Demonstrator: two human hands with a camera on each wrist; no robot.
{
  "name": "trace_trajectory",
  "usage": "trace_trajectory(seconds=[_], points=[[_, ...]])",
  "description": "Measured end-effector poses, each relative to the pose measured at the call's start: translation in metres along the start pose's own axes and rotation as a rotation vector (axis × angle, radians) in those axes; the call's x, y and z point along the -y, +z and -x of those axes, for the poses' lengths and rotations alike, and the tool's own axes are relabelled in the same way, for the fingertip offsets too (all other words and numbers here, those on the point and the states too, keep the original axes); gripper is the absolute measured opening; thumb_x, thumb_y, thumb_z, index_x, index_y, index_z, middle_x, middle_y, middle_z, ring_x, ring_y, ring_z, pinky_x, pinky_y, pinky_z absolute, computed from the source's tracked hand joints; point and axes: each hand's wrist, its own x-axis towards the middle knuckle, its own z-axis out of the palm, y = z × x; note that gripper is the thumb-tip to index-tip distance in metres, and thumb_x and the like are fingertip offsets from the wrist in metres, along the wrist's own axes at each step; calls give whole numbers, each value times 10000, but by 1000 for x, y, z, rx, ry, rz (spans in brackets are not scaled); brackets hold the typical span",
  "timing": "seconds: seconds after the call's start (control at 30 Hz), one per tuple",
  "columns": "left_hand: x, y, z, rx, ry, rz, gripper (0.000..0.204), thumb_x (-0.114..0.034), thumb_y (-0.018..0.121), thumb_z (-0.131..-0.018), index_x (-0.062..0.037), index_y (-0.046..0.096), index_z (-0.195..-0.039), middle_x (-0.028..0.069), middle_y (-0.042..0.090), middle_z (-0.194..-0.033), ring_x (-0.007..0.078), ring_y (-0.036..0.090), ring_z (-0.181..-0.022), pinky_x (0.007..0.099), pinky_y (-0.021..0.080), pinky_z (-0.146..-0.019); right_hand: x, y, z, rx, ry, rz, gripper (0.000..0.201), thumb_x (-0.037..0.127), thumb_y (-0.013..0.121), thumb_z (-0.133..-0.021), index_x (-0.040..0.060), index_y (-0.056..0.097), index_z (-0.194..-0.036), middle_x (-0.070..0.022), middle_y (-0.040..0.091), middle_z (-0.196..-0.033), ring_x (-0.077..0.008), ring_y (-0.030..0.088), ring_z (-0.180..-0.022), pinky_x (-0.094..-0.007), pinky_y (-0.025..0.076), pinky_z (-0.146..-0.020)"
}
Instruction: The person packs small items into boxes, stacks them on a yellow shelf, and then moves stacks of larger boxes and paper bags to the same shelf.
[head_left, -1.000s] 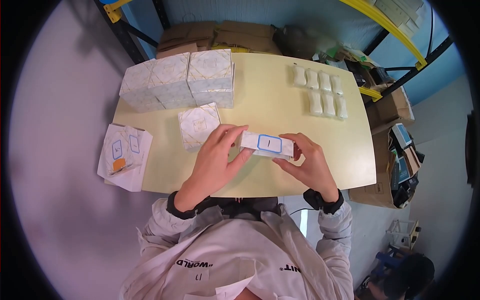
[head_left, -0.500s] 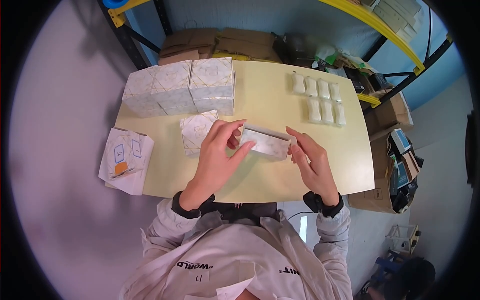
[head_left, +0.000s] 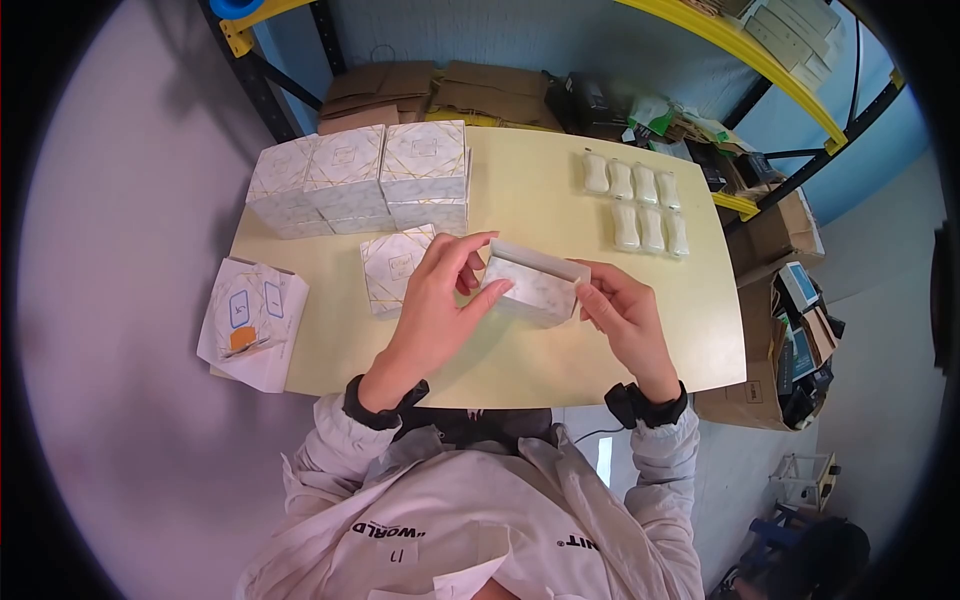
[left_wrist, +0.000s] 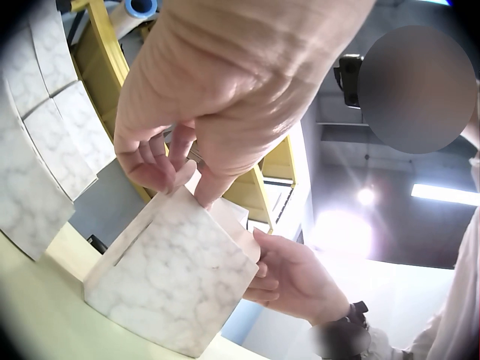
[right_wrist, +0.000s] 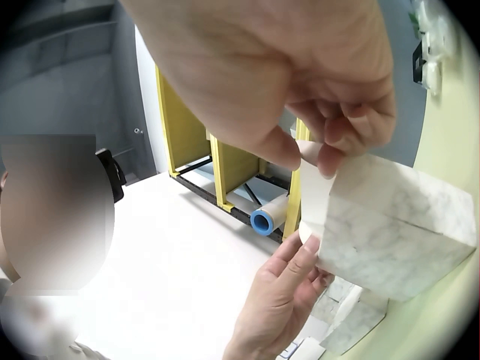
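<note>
A marble-patterned cardboard box (head_left: 530, 289), its upper side open, is held between both hands over the table. My left hand (head_left: 437, 300) grips its left end, thumb on the near wall. At the other end my right hand (head_left: 628, 312) pinches a small end flap between thumb and fingers, which shows closely in the right wrist view (right_wrist: 315, 154). Plain marbled walls of the box (left_wrist: 172, 270) face the left wrist camera. Just behind the left hand lies a closed white box with gold lines (head_left: 395, 262).
Stacked gold-lined boxes (head_left: 345, 160) stand at the table's back left. Several white wrapped, waisted packs (head_left: 625, 225) lie in two rows at back right. An opened box with blue-framed labels (head_left: 240, 310) sits at the left edge. A filled carton (head_left: 750, 390) stands right of the table.
The held box has tipped so its open inside shows and the blue-framed label has gone from sight. My right thumb and fingers have closed onto the right end flap.
</note>
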Motion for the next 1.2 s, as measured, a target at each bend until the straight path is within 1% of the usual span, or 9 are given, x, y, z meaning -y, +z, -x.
trace_trajectory(seconds=[0.07,0.1,0.17,0.27,0.3,0.37,0.6,0.9,1.2], points=[[1,0,-1,-1,9,6,519,-83,865,-932,-53,670,-1412,47,578,-1049,133,608,-851,287,538,-741,4,0,0,11,82,-79,340,158,684,-1110,-36,673,-1388,17,664,-895,-69,599,-805,-231,465,-698],[1,0,-1,-1,9,6,519,-83,865,-932,-53,670,-1412,47,578,-1049,133,608,-851,287,538,-741,3,0,0,11,82,-79,340,158,684,-1110,-36,673,-1388,17,664,-895,-69,599,-805,-231,465,-698],[1,0,-1,-5,16,-1,490,-85,869,-928,-49,678,-1378,50,580,-1046,136,612,-843,288,538,-736,2,0,-1,24,53,-67,335,158,661,-1120,-19,664,-1404,2,686,-935,-51,598,-779,-210,413,-634],[2,0,-2,-3,22,-13,474,-84,873,-924,-44,683,-1356,54,583,-1044,139,620,-841,290,542,-736,1,-1,-2,32,68,-75,341,155,666,-1116,-23,655,-1407,-2,685,-926,-54,596,-769,-215,419,-632],[2,0,-2,-2,21,-13,474,-84,873,-924,-44,683,-1356,54,583,-1044,139,620,-841,290,542,-736,1,-3,-2,31,70,-75,341,155,666,-1116,-23,655,-1407,-2,685,-926,-54,596,-769,-215,419,-632],[2,0,-2,0,22,-14,467,-77,872,-920,-43,686,-1348,57,587,-1043,141,629,-847,290,546,-738,2,-5,-3,47,102,-118,357,162,700,-1101,-26,661,-1401,13,682,-918,-68,633,-830,-219,467,-699],[6,-2,-3,19,27,24,461,-62,869,-921,-39,688,-1344,54,586,-1062,137,636,-860,286,557,-760,1,-5,-2,50,117,-168,359,152,702,-1099,-22,658,-1410,13,682,-922,-65,632,-832,-216,465,-695],[3,-9,-2,75,15,72,477,-39,860,-920,-42,688,-1365,55,584,-1098,137,647,-915,280,570,-815,2,-4,-2,49,121,-106,369,94,714,-1079,-21,649,-1424,28,624,-891,-60,597,-820,-215,455,-699],[4,-17,-2,129,-11,184,365,-80,703,-1068,-56,690,-1432,48,578,-1140,130,628,-1023,272,578,-882,1,-5,-2,51,101,-84,358,52,699,-1077,-29,642,-1422,30,581,-886,-56,574,-816,-212,454,-702]])
